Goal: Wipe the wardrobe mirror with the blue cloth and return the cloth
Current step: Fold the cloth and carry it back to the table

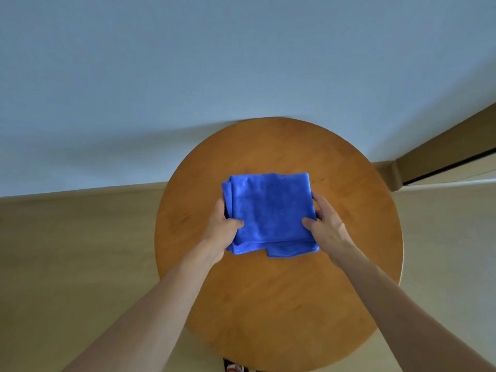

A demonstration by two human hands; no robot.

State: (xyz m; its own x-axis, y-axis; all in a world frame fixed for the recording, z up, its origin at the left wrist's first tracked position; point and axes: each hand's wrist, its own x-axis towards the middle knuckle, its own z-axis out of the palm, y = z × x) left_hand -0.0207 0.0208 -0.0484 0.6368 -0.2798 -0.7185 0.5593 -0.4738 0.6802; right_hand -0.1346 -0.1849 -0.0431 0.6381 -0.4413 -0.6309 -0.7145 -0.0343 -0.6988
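Observation:
A folded blue cloth [268, 210] lies over the middle of a round wooden table [279, 304]. My left hand [222, 229] grips the cloth's left edge, thumb on top and fingers tucked under it. On the opposite side, my right hand [326, 224] holds the right edge the same way. Whether the cloth rests on the tabletop or is lifted slightly off it cannot be told. The wardrobe mirror is not in view.
The table stands against a pale wall [241, 63] with a baseboard [80, 190] along a light wood floor [67, 251]. A wooden frame or door edge [442, 154] runs at the right. Something small and red-white [233, 367] shows under the table's near edge.

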